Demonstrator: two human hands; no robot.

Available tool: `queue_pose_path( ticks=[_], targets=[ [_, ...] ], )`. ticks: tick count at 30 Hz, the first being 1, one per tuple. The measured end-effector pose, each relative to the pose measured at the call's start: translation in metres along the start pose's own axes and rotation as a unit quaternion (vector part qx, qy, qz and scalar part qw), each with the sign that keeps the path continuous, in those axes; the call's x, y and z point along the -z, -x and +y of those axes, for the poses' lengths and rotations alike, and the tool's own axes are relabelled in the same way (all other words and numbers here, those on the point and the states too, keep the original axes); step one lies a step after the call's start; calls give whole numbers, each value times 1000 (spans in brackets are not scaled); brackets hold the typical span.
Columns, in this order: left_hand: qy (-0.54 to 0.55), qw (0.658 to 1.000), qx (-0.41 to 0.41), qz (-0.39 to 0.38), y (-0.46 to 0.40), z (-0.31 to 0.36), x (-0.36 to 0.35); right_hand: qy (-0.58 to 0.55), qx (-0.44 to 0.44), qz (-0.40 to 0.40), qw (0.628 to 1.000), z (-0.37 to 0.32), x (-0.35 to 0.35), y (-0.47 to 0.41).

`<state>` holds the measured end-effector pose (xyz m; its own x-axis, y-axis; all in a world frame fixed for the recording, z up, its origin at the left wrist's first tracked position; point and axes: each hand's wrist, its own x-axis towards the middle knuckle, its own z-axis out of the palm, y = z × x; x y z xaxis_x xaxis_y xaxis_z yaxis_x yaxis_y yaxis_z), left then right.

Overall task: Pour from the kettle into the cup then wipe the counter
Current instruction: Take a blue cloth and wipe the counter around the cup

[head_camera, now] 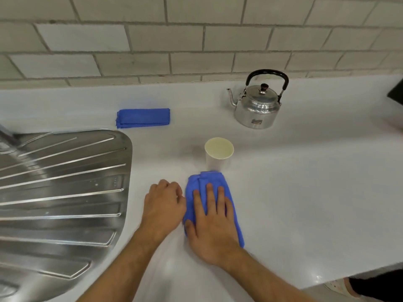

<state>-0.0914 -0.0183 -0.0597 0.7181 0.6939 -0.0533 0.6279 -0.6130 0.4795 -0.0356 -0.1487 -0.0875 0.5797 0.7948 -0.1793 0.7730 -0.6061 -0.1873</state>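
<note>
A shiny metal kettle (256, 105) with a black handle stands upright at the back right of the white counter (305, 192), spout pointing left. In the middle stands a white paper cup (218, 153), upright, with pale liquid inside. Just in front of it lies a blue cloth (209, 182), whose far edge reaches the cup's base. My right hand (212, 223) lies flat on this cloth, fingers spread, pressing it to the counter. Beside the cloth's left edge rests my left hand (162, 204), fingers curled, holding nothing.
A second blue cloth (142, 117) lies folded at the back left. The ribbed steel drainboard (61, 192) of a sink fills the left side. A tiled wall (196, 40) runs behind. A dark object (395, 91) shows at the right edge. The counter's front edge runs at lower right.
</note>
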Motion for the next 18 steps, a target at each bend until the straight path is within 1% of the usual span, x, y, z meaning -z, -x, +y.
queue_pose_path(
  ticks=[2,5,7,8,9,10,13,15,18],
  targets=[
    [0,999,27,-20,8,3,4,-34,43,-36,998,-9,5,-2],
    [-35,994,79,-61,14,3,12,-126,92,-100,983,-3,30,-13],
    [-35,990,102,-86,19,4,14,-178,133,-74,972,3,56,-28],
    [-23,989,107,-98,23,8,13,-175,158,-55,970,4,67,-38],
    [-9,988,111,-107,27,13,10,-144,180,-47,972,4,76,-48],
    [0,987,112,-112,30,19,6,-91,196,-57,975,1,82,-59],
    [-20,986,120,-115,36,30,-8,56,222,-115,967,-10,89,-84],
    [-16,985,132,-112,37,31,-10,111,238,-135,955,-12,92,-93],
    [-8,984,151,-98,39,31,-8,146,259,-156,942,-11,98,-101]
  ],
)
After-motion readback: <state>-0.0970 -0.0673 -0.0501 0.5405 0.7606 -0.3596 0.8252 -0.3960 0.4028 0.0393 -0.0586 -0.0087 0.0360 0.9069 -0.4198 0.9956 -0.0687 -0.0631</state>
